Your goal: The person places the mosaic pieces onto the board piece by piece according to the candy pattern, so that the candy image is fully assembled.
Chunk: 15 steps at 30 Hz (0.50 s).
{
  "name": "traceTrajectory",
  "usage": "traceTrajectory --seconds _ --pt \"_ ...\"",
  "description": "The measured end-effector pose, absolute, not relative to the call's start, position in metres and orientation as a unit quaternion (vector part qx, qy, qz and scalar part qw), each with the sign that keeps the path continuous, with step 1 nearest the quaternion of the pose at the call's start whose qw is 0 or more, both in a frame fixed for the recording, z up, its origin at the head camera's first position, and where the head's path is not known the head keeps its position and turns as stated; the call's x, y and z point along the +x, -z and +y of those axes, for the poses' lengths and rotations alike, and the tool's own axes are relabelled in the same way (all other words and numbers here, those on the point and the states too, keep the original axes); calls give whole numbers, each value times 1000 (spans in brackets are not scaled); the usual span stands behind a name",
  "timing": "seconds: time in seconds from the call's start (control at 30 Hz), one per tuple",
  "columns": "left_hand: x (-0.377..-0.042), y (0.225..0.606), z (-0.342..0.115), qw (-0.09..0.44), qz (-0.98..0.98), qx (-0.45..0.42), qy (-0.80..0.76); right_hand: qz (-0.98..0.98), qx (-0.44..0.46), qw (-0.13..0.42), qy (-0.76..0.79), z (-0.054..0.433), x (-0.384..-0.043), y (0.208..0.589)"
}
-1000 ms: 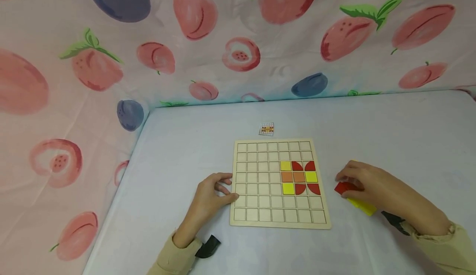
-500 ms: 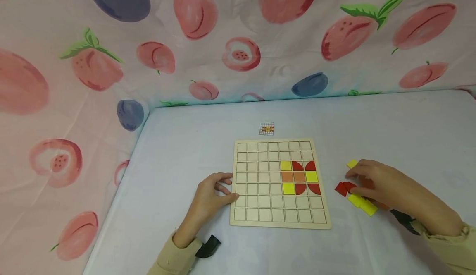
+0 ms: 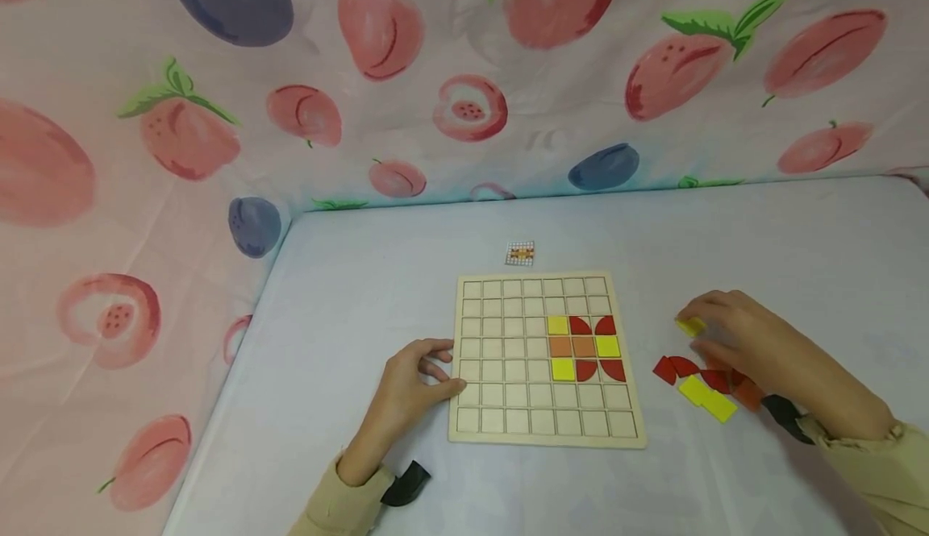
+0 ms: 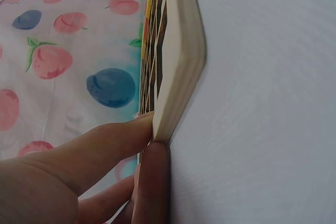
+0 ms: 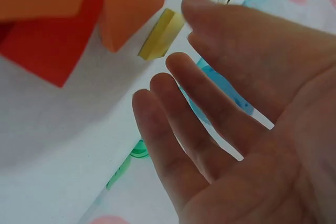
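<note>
Fingers of the left hand [image 3: 415,381] pinched the left edge of the wooden grid board [image 3: 506,396], seen from the head view, while those of the right hand [image 3: 751,342] were loosely bent above a yellow tile [image 3: 692,327] to the right of the board; whether they touched it could not be told. Nearer than that tile lay two yellow squares [image 3: 707,399], red pieces [image 3: 681,366] and an orange tile [image 3: 747,396], partly under the hand. On the board's right half sat three yellow squares, two orange squares and four red quarter-circles. Just beyond its far edge lay a small pattern card [image 3: 520,253] on the white tabletop [image 3: 363,278], with fruit-printed fabric [image 3: 464,44] behind. From the left wrist, the thumb and a fingertip met at the board's pale wooden edge. From the right wrist, the fingers were spread and ungripped, the yellow tile beside the uppermost fingertip, with orange and red tiles close by.
</note>
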<state>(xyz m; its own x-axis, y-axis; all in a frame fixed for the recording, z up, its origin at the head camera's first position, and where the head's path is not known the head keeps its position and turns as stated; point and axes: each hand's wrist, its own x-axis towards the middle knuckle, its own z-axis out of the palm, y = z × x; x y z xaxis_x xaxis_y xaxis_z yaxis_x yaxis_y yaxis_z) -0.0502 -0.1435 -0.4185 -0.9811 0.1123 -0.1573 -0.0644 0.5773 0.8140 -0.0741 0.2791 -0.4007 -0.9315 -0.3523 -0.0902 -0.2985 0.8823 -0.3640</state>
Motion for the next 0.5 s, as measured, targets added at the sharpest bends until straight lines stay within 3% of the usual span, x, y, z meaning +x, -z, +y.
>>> traceTrajectory --seconds 0.5 --pt "-50 420 -144 95 882 15 -461 964 -180 70 180 282 -79 405"
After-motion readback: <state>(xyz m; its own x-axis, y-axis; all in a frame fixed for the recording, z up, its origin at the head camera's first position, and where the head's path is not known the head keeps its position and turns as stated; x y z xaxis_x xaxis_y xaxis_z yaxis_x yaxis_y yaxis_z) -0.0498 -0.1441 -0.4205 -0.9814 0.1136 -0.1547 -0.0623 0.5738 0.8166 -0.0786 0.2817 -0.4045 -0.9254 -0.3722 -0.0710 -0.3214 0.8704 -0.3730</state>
